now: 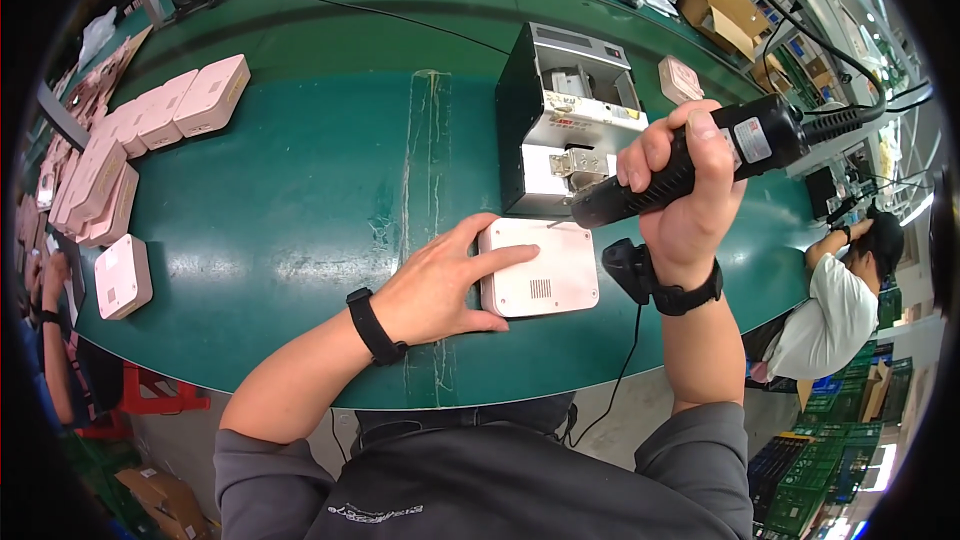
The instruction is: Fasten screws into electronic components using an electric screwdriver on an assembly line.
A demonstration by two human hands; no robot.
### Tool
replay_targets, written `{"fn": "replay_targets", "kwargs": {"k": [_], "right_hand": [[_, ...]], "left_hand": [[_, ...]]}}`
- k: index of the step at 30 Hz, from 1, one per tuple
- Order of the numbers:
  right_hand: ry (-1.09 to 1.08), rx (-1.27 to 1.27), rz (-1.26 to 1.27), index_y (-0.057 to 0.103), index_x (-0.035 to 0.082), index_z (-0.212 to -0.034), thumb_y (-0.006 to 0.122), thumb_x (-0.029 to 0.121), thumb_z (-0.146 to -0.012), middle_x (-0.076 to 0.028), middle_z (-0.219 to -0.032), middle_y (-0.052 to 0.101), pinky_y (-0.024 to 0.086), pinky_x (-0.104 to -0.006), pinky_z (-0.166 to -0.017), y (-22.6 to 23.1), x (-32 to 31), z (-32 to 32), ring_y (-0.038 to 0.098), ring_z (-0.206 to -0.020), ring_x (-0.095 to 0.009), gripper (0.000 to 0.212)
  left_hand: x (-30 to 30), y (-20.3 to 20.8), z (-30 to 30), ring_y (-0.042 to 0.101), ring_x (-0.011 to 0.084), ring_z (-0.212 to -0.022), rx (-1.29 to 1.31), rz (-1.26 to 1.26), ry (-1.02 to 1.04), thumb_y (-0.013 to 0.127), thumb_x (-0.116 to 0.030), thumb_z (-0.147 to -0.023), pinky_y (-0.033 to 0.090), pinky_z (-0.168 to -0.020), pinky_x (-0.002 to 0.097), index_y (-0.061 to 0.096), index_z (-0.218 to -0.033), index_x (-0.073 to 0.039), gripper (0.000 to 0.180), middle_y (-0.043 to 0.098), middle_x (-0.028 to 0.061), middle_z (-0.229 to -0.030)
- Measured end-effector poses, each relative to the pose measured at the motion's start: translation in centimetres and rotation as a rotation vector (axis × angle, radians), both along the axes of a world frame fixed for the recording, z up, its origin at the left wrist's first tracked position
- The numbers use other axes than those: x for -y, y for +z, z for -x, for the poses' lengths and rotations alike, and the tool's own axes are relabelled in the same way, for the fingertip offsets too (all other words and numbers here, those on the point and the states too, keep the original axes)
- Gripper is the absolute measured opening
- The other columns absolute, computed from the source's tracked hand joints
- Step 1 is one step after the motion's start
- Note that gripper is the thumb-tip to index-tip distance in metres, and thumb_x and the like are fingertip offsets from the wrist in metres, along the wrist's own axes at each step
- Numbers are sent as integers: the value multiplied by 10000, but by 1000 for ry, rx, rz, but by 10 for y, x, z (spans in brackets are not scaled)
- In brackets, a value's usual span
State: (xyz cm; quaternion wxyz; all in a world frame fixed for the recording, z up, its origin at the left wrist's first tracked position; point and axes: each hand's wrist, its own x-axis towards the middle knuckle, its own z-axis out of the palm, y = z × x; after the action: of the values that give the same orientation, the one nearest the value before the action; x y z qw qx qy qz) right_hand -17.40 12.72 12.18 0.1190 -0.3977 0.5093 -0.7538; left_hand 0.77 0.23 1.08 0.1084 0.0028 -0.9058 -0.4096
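A pale pink plastic box (pixel 560 280) lies flat on the green table in front of me, with a slotted vent and screw holes at its corners on the upper face. My left hand (pixel 440 280) holds the box at its left side: the index finger stretches over its top and the thumb rests by the near edge. In my right hand (pixel 690 160) is a black corded electric screwdriver (pixel 640 195), gripped in a fist and tilted down to the left. Its bit reaches the far edge of the box; whether it touches a screw I cannot tell.
Behind the box stands a black and silver screw feeder (pixel 570 120). Another pink box (pixel 680 80) sits beyond it on the right. Several pink boxes (pixel 165 110) are stacked at the left, one (pixel 123 277) apart nearer me. A co-worker (pixel 840 300) sits at the right.
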Motion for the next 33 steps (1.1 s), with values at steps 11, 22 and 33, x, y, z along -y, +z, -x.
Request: {"fn": "replay_targets", "kwargs": {"k": [11,22,33], "right_hand": [[14,33,-19,524,60,-926,517,322,-963,-48,-664,496,430,-340,-558,-8,6,8,479,-528,-165,264],[-45,-61,91,531,53,-926,511,287,-970,-48,-676,500,432,-341,-563,30,-5,21,481,-534,-171,240],[-14,-13,-29,534,41,-944,492,335,-974,-48,-677,489,429,-333,-558,24,3,8,467,-528,-159,299]], "left_hand": [[1,-3,3,557,364,-1153,-45,7,7,897,-197,-612,499,-974,417,566,-1343,-257,805,440,181,-1355],[1,0,3,538,360,-1192,-18,-32,-19,880,-186,-636,498,-998,411,572,-1349,-254,780,432,159,-1381],[1,-1,0,559,349,-1163,-5,-4,-6,873,-209,-644,511,-970,412,564,-1352,-262,774,437,144,-1376]]}}
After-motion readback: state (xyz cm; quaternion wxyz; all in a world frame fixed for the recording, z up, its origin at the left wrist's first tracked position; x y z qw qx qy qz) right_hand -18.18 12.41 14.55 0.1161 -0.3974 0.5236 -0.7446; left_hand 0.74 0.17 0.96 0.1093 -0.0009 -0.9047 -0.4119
